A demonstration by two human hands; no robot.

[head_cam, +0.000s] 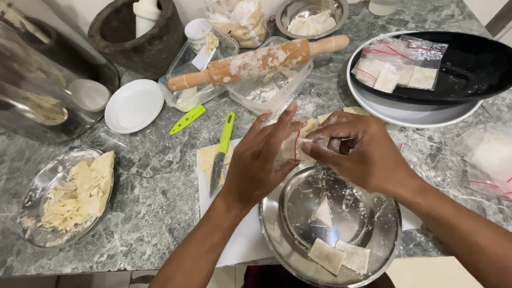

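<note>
A: Hands first. What are they on?

B: Both on a small clear plastic bag (292, 149) with a red strip along its mouth, held just above the steel plate (298, 250). Pale flat dough squares show through the film. The left hand (256, 160) lies flat against the bag's near side, fingers stretched and pressing. The right hand (362, 154) is curled, fingertips pinching the bag's other edge. So both closed on the bag, left with a looser grasp.

A: Bag's look?

B: Thin, crinkled, see-through, dusted with flour. Exact count of squares inside: cannot tell, the fingers cover most of it.

A: Under the hands?

B: The steel plate, floured, with a smaller steel dish nested in it. Two square dough pieces (340, 256) lie on the plate's near rim, touching each other, and one small triangular piece sits in the dish.

A: Around that?

B: White cutting board (234, 245) under the plate's left part, a green-handled knife (221, 154) lying on it beside the left hand. The green knife sheath (188, 119) is on the grey marble counter, near a white lid (133, 105). Floured wooden rolling pin (258, 61) rests across two clear plastic tubs. A black pan (469, 69) at right holds another filled bag (400, 66) with red stripes. A steel plate of dough scraps (69, 194) sits far left, well apart.
</note>
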